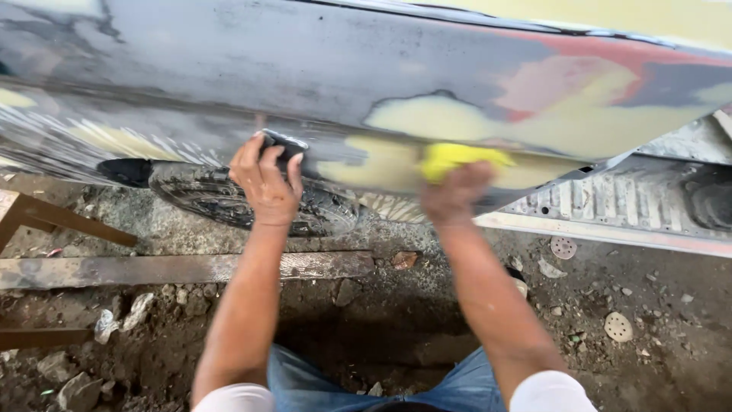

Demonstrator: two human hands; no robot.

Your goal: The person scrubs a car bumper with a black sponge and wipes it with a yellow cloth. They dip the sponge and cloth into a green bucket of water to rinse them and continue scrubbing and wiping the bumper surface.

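A car body panel (pixel 320 69), sanded grey with yellowish filler patches and red paint remnants, fills the top of the view. My left hand (pixel 265 183) presses a dark sanding block (pixel 284 145) against the panel's lower edge. My right hand (pixel 455 194), blurred by motion, grips a yellow sponge (pixel 461 157) held against a pale filler patch (pixel 381 164) on the same lower edge. Both arms reach forward from my knees in blue jeans (pixel 450 389).
A tyre (pixel 229 200) lies on the dirt ground under the panel. Wooden planks (pixel 152 268) and a wooden frame (pixel 46 217) lie at left. Used sanding discs (pixel 618 326) and stones are scattered on the ground. A ribbed metal sill (pixel 610 202) runs at right.
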